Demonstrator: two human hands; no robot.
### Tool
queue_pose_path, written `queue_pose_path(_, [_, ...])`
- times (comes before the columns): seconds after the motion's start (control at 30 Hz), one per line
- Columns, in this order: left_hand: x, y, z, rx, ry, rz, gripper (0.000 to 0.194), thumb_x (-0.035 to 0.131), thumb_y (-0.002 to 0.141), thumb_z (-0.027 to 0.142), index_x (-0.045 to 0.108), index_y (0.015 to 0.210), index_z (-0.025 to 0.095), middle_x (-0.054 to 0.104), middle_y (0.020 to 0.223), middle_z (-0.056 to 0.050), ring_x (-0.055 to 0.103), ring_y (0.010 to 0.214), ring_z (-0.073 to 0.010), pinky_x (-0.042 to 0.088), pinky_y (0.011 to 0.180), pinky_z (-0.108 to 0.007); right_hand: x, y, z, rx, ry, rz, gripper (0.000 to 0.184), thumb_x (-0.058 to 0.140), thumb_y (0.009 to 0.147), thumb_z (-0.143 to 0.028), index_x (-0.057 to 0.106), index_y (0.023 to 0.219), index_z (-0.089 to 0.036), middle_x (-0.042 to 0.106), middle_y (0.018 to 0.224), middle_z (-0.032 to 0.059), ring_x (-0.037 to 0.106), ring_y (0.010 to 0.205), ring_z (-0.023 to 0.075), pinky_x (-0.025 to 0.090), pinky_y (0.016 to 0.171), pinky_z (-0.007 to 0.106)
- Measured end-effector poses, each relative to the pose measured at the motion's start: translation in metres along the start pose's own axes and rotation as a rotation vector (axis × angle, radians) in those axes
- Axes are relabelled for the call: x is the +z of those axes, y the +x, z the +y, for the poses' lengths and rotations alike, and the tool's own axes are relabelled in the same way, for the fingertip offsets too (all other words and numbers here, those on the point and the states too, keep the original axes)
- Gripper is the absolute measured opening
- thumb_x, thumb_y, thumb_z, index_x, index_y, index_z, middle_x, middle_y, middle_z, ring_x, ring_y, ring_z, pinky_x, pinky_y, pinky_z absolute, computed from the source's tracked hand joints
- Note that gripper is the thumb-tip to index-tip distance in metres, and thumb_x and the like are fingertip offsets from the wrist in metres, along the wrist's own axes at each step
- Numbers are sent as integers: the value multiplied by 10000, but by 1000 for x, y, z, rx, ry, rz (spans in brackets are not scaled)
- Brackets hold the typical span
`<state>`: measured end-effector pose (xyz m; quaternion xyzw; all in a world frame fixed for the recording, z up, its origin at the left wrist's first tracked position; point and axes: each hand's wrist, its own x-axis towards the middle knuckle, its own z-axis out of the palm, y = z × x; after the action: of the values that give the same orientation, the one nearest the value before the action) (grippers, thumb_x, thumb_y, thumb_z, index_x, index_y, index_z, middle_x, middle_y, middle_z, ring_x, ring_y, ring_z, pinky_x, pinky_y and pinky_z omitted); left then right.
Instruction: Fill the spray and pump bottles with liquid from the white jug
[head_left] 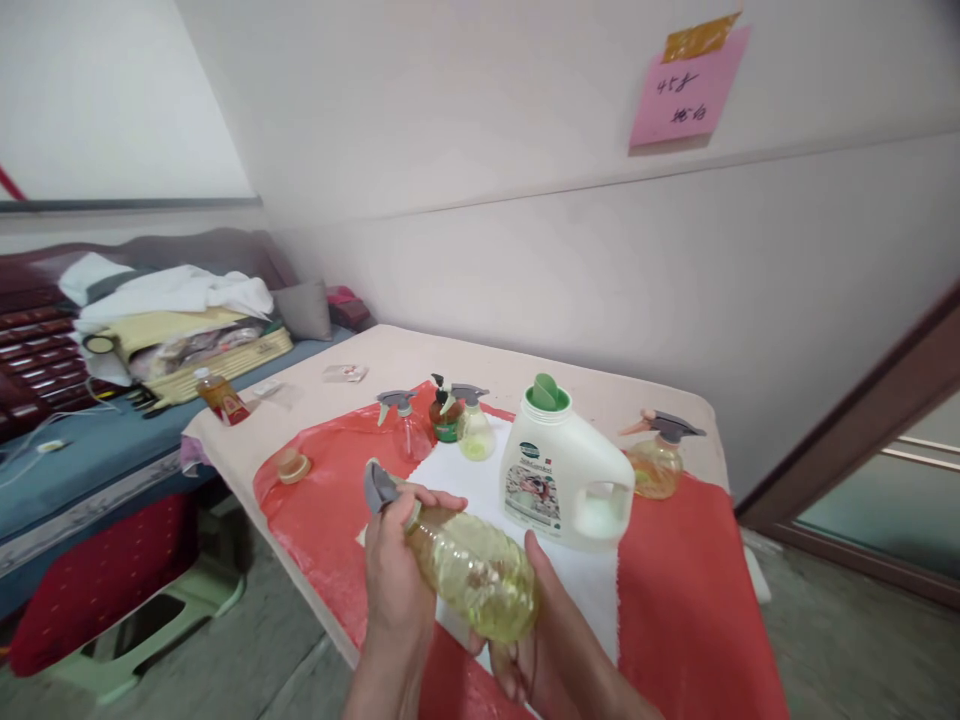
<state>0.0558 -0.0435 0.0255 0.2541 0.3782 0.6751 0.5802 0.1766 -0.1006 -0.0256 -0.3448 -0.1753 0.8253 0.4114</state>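
Note:
A yellowish see-through spray bottle [480, 570] with a grey spray head lies tilted in the air over the table, head up to the left. My left hand [401, 555] is closed around its neck, just under the head. The bottle's base rests in my right hand [544, 625], whose thumb runs along the side; its fingers are partly hidden beneath. Just beyond stands a large white jug [562, 485] with a green opening and a label, upright on a white cloth [592, 590].
Behind stand a pinkish spray bottle [411, 435], a green-labelled pump bottle [445, 418] and a pale yellow spray bottle [475, 435]. An amber spray bottle [656, 465] is right of the jug. A cap [292, 465] lies on the red cloth [322, 520]; a red stool [112, 590] stands left.

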Motion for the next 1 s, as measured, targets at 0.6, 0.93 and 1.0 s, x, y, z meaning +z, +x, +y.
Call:
queue_pose_path(0.6, [2, 1, 1, -33, 29, 100, 175, 595, 733, 371, 564, 700, 203, 710, 715, -3, 674, 756, -207, 505, 736, -347, 2, 0, -2, -552, -223, 66, 762, 862, 521, -473, 468, 1132, -244, 633, 878, -24, 591, 625, 98, 441, 515, 196])
queue_pose_path(0.93, [-10, -5, -2, 268, 863, 109, 131, 562, 703, 336, 637, 728, 232, 721, 896, -56, 589, 1042, -338, 374, 990, -520, 1, -12, -11, -660, -1025, 349, 872, 778, 570, -301, 406, 1356, -229, 490, 1375, 121, 426, 1273, 328, 328, 1063, 519])
queue_pose_path(1.0, [-7, -13, -11, 290, 935, 100, 214, 534, 745, 364, 681, 810, 222, 714, 933, -68, 605, 1001, -336, 403, 964, -522, -1, -11, -10, -753, -1358, 450, 997, 778, 538, -291, 324, 1421, -207, 420, 1443, 161, 356, 1317, 384, 239, 1096, 599])
